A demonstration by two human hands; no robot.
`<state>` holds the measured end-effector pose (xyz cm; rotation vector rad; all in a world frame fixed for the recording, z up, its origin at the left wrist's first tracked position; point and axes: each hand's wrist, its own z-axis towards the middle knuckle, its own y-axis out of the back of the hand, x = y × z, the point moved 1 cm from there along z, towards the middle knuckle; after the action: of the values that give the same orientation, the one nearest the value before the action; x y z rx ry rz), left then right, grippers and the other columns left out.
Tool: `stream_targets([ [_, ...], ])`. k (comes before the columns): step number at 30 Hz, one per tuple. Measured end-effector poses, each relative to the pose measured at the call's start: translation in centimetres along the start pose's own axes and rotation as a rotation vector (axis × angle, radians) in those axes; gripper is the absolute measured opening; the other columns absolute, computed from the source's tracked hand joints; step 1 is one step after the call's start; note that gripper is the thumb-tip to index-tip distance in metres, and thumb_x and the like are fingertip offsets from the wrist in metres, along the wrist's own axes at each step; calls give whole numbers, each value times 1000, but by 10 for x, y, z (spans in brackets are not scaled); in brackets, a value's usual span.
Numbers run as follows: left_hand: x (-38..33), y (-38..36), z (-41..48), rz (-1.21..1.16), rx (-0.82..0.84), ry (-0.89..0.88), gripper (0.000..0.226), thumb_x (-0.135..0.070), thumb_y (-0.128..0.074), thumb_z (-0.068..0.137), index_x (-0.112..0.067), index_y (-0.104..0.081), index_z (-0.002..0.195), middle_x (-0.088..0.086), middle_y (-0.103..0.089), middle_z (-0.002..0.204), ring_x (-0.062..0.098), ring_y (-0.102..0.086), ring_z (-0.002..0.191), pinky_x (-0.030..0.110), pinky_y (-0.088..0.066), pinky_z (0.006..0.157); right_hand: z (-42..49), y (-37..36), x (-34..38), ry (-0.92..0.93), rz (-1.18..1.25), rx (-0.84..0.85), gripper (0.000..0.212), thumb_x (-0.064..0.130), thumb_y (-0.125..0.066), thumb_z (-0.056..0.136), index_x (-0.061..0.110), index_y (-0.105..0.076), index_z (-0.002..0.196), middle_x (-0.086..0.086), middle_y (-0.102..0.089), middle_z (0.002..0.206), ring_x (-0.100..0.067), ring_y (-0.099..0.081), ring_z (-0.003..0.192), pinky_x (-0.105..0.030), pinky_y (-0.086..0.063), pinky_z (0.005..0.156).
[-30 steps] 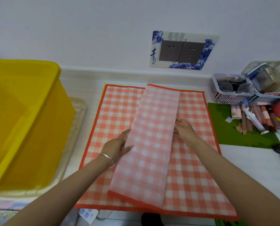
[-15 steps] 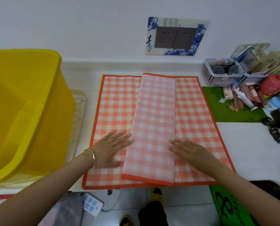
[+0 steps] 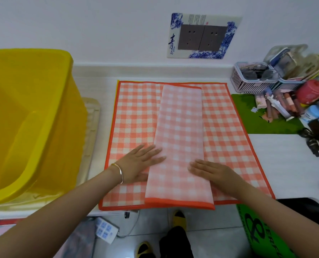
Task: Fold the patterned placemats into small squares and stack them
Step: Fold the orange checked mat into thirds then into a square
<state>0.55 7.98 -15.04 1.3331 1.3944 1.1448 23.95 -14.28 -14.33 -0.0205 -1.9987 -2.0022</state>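
Creasing the mat [image 3: 181, 136] w/ both palms.
L hand [image 3: 142, 162] & R hand [image 3: 212, 174] flat, fingers straight; we should smooth fwd, past fingertips.

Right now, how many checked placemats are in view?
2. One placemat lies flat on the table. A paler folded strip lies on it, with the left hand and right hand flat at its sides. A yellow edge at the far-left corner suggests more may be hidden beneath.
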Motion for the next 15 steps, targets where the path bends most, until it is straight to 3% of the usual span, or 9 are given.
stream_targets([
  [3, -12, -11, 8, 29, 7, -77, 71, -39, -27, 87, -33, 10, 146, 2, 2, 156, 26, 2, 144, 48, 0, 114, -7, -10, -4, 46, -109, 55, 66, 17, -62, 87, 25, -30, 144, 0, -39, 147, -19, -35, 136, -36, -42, 104],
  [5, -17, -15, 12, 49, 30, -102, 70, -43, -28, 86, -30, 0, 149, 4, -8, 156, 27, -9, 143, 49, -5, 112, -3, -16, -9, 26, -169, 59, 58, 29, -41, 94, 25, -22, 148, -2, -30, 152, -17, -22, 141, -37, -24, 116],
  [7, -20, -17, 19, 51, -5, -119, 75, -37, -36, 86, -29, 4, 149, 4, 0, 156, 26, -1, 143, 48, 2, 113, 6, -21, -10, 10, -210, 101, 60, 34, -35, 94, 26, -15, 150, -1, -21, 156, -18, -15, 144, -37, -14, 117],
  [9, -23, -14, 26, 36, 18, -113, 82, -21, -42, 88, -31, 15, 146, 1, 19, 153, 22, 17, 141, 41, 14, 114, 16, -26, -8, 14, -214, 144, 61, 38, -33, 94, 26, -12, 151, 0, -19, 156, -18, -17, 143, -41, -16, 114],
  [11, -25, -9, 31, 9, 76, -104, 85, -8, -42, 90, -32, 20, 143, -2, 25, 151, 18, 21, 141, 35, 14, 115, 19, -27, -9, 7, -147, 144, 60, 38, -31, 94, 27, -12, 150, 2, -20, 155, -15, -19, 142, -40, -15, 113],
  [13, -20, -10, 29, -71, -6, -92, 89, 0, -50, 85, -32, 7, 145, -5, 9, 154, 16, 2, 145, 31, 6, 116, 14, -23, -15, -8, -91, 109, 58, 36, -31, 94, 27, -17, 149, 5, -24, 153, -12, -22, 140, -36, -17, 112],
  [15, -13, -10, 25, -92, -120, -96, 93, -3, -74, 65, -25, -30, 144, -4, -32, 149, 15, -38, 134, 29, -23, 110, 4, -17, -24, -27, -112, 52, 53, 35, -32, 95, 25, -27, 146, 6, -34, 149, -9, -30, 137, -32, -26, 110],
])
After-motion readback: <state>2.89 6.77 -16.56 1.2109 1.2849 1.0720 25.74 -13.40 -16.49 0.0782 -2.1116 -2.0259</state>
